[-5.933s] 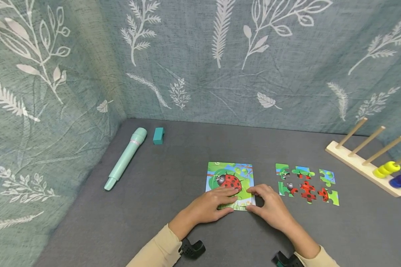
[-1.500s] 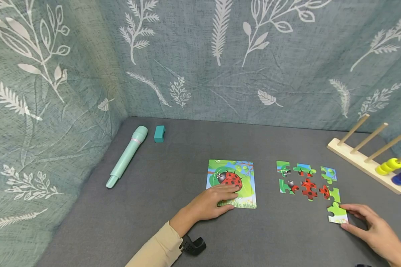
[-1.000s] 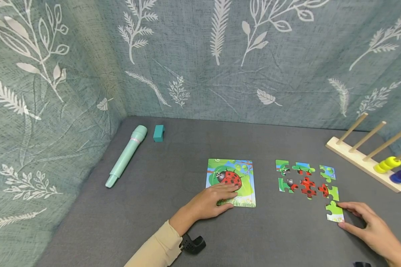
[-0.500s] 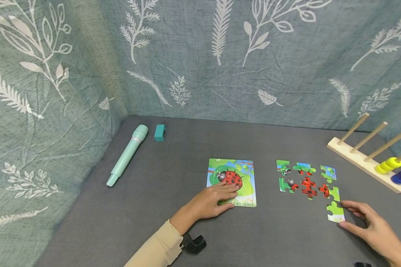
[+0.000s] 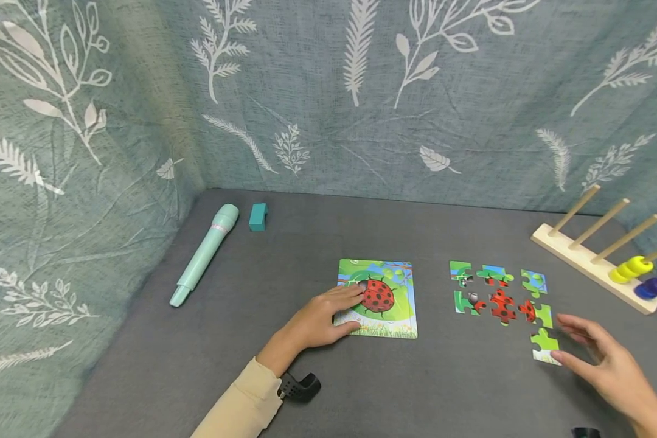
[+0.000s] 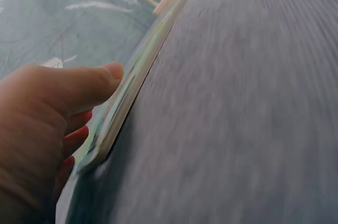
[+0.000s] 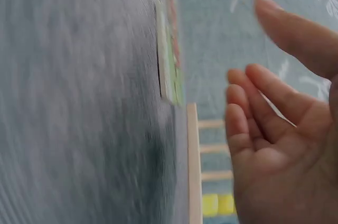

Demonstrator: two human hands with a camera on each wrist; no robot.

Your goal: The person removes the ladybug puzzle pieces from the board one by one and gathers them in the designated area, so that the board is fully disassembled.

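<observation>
A square ladybug puzzle board (image 5: 399, 310) with a green and blue picture lies flat on the dark table. My left hand (image 5: 323, 316) rests on its left side, fingers stretched over the picture and thumb near the lower left. The left wrist view shows that thumb (image 6: 100, 81) at the board's edge (image 6: 132, 81). To the right lie loose jigsaw pieces, among them a green and white corner piece (image 5: 545, 344) below a ladybug piece (image 5: 535, 312). Beside the corner piece my right hand (image 5: 608, 359) is spread, thumb tip right at its edge and nothing between the fingers.
A wooden peg rack (image 5: 586, 261) with yellow rings (image 5: 631, 269) and blue rings (image 5: 651, 288) stands at the right. On the left lie a mint-green tube-shaped toy (image 5: 205, 255) and a small teal block (image 5: 258, 218). A leaf-patterned curtain (image 5: 328, 121) hangs behind the table.
My right hand carried the corner piece from the board to the loose pieces, laid it below them and loosened its fingers. My left hand has slid left on the board, uncovering more ladybug.
</observation>
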